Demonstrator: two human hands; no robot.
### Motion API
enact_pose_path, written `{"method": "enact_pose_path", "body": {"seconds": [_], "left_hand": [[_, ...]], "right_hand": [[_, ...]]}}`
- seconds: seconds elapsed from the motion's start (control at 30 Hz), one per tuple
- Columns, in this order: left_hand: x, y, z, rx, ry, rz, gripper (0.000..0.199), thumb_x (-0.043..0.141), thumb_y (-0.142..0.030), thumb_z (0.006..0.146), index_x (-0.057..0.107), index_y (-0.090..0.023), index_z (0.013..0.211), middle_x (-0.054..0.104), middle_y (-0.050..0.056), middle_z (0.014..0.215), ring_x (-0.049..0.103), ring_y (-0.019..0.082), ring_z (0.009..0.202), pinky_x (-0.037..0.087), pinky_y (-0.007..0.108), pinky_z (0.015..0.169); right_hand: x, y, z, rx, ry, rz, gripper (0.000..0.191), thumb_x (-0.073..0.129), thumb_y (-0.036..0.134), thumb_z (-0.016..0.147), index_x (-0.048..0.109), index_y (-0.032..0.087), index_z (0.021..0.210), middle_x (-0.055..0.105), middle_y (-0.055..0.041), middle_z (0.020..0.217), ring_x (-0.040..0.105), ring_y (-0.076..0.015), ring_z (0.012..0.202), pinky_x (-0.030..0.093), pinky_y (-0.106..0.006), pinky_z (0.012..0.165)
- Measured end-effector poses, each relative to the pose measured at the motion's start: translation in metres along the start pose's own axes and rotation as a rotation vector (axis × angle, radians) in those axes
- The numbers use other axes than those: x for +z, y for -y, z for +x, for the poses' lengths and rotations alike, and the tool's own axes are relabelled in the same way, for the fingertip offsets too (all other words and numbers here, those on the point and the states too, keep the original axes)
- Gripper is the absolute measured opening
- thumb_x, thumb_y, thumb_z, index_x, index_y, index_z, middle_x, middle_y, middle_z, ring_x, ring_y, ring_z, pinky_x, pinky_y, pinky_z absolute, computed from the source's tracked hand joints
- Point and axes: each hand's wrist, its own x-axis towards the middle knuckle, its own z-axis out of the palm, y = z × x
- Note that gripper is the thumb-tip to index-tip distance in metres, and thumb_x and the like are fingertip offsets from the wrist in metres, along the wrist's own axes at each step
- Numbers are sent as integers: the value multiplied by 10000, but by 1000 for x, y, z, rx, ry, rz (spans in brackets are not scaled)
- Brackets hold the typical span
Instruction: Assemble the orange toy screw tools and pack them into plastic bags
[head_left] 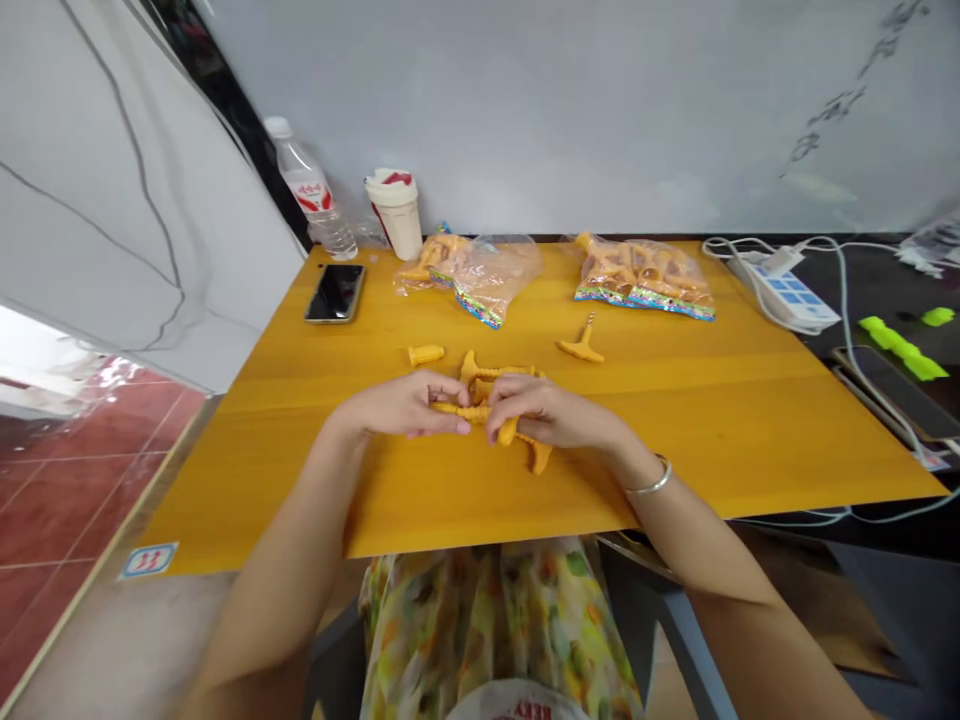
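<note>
Between both hands lies a yellow plastic toy piece [474,412], slim with a ridged, screw-like shaft. My left hand [405,403] pinches its left end between thumb and fingers. At its other end, my right hand [551,412] is closed on a thicker yellow part, and its fingers hide where the parts meet. Just beyond the hands are more yellow plastic pieces [470,367], partly covered by my fingers. Another piece [540,458] pokes out below my right hand. A short yellow tube [426,354] and a T-shaped screw piece [581,345] lie apart, farther back.
Along the back are an opened plastic bag [499,275], a bag of yellow parts [645,278], a white cup [397,215] and a water bottle [309,190]. A phone [335,293] lies at the left. A power strip [791,293] with cables borders the right edge.
</note>
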Motion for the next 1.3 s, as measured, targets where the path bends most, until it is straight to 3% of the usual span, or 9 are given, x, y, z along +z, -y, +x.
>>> {"method": "enact_pose_path", "body": {"seconds": [0.2,0.33,0.43,0.53,0.67,0.77,0.9,1.07,1.3], "left_hand": [[-12,10,-7,-16,105,-112,369,743,-493,797,563,-181,879,465,-82,561,381,42,403,301,167,393],[4,8,8,119,-159,-97,339,720,-477,813,597,-173,895,516,-61,641,440,57,489,348,191,471],[18,9,25,275,-471,-41,310,714,-448,811,607,-168,892,587,-29,769,511,79,644,397,209,594],[17,13,28,290,-482,-22,329,725,-472,796,603,-172,853,586,-26,762,522,88,653,401,217,603],[-11,22,2,114,-320,-211,394,719,-550,782,574,-192,860,438,-86,528,342,61,413,276,210,441],[-31,33,-12,135,-652,-144,361,618,-551,860,566,-195,896,470,-64,573,389,76,455,337,215,479],[-29,46,0,153,-1052,428,292,501,-408,951,617,-169,1074,622,59,955,587,176,877,489,326,872],[-15,55,16,117,-883,871,397,446,-325,980,627,-188,1306,567,121,1094,513,271,1075,448,433,995],[-11,59,21,126,-744,992,364,534,-291,935,674,-243,1268,593,98,1062,513,268,1024,450,426,968]], "right_hand": [[19,12,3,-207,-50,-671,421,539,601,929,695,222,835,610,-65,854,522,-221,812,374,-382,760],[17,-2,0,-80,-289,-463,201,609,383,941,680,242,1065,641,-103,1100,575,-251,1084,461,-410,913],[17,-17,1,267,-626,-152,452,587,397,945,499,270,1370,648,-100,1138,628,-238,1032,539,-397,839],[16,-22,0,419,-442,140,354,493,440,983,565,271,1285,637,-6,767,629,-186,678,563,-355,663],[3,-13,-11,108,-380,-161,186,537,268,942,698,319,1019,635,-65,966,643,-236,865,565,-402,705],[-13,-14,-20,53,-516,-540,325,470,170,927,721,342,1040,573,-98,1088,610,-247,892,545,-408,685],[-36,-37,-32,449,-605,-797,329,452,214,937,728,253,1112,581,-123,1094,603,-247,874,528,-417,743],[-51,-68,-52,983,-501,-971,343,465,266,953,729,240,1170,608,-139,1153,616,-281,930,483,-377,690],[-46,-75,-57,1146,-351,-939,335,499,388,972,725,219,1152,612,-163,1154,628,-289,965,495,-375,709]]}}
